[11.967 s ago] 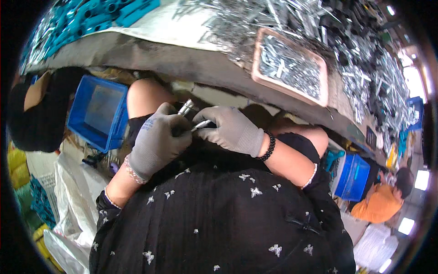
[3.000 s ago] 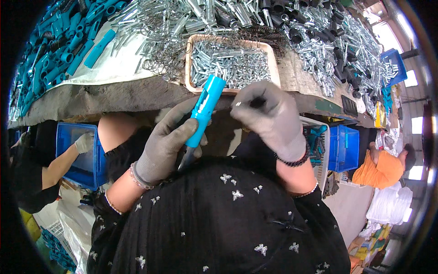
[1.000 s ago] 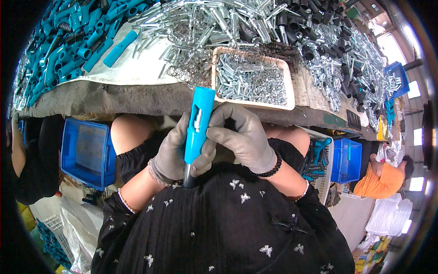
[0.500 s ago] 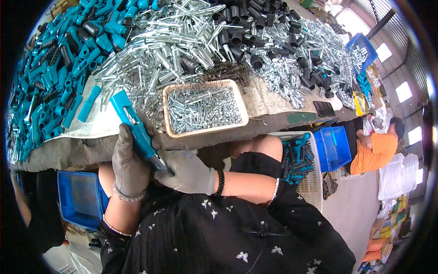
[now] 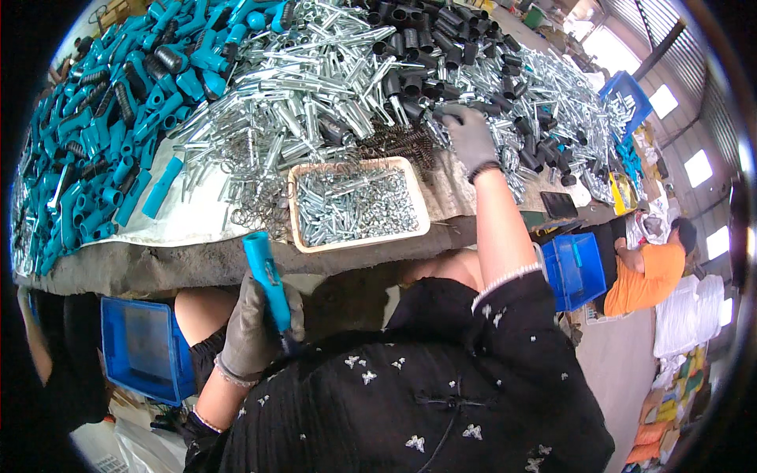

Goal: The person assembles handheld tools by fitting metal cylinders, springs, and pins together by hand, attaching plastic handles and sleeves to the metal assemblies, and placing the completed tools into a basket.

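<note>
My left hand [image 5: 251, 323], in a grey glove, is closed round a teal plastic tool handle [image 5: 268, 280], held tilted below the table's front edge. The handle's lower end is hidden against my dark clothing. My right hand [image 5: 473, 140], also gloved, reaches over the bench into the heap of short black tubes [image 5: 414, 39]. Its fingers are bent at a black tube and look closed on it, though the glove partly covers it. Below and left of that hand lie dark coil springs [image 5: 398, 146]. A cream tray [image 5: 359, 242] holds small metal pins and nuts.
Teal handles [image 5: 87, 158] are heaped on the left, with shiny metal tubes [image 5: 315, 71] beside them. A dark phone [image 5: 558, 205] lies near the right edge. Blue bins [image 5: 146, 347] stand below on both sides. A person in orange [image 5: 650, 268] sits at the far right.
My right hand has left the teal handle and moved up and right to the black tubes. My left hand has drawn lower with the handle, which now stands more upright.
</note>
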Available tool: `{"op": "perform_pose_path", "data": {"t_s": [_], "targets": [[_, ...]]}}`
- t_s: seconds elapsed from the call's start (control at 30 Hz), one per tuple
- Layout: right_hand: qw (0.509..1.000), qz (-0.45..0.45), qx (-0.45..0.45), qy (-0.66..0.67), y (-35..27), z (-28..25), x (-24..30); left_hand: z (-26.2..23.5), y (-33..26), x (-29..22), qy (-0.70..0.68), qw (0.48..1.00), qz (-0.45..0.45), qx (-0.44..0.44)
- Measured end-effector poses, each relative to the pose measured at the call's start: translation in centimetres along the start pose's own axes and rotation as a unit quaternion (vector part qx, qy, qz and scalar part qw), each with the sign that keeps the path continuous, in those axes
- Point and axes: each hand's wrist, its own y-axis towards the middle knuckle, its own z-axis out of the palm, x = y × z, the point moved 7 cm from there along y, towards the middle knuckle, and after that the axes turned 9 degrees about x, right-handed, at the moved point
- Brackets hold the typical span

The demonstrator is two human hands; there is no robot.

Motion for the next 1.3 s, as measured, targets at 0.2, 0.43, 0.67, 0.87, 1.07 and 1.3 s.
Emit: {"op": "perform_pose_path", "data": {"t_s": [0.2,0.43,0.67,0.87,1.07,1.3], "targets": [[0.833,-0.01,0.061,0.55,-10.7,0.5,8.6,1.9,-0.1,-1.1,0.162,0.986,-0.033,-0.026],[0.769,0.129,0.223,0.585,-18.6,1.9,14.3,3.6,2.0,-1.2,0.238,0.967,-0.085,0.025],[0.864,-0.207,0.315,0.333,-21.8,4.3,19.0,5.0,2.3,-1.7,0.283,0.955,-0.067,0.053],[0.788,-0.086,0.104,0.601,-20.1,2.5,17.5,4.1,1.8,-1.3,0.246,0.967,-0.061,0.009],[0.831,-0.296,0.2,0.426,-21.8,3.6,20.8,4.6,2.2,-0.6,0.22,0.964,-0.103,0.103],[0.838,-0.422,0.14,0.318,-23.2,2.5,22.1,5.3,2.0,1.0,0.116,0.972,-0.095,0.183]]}}
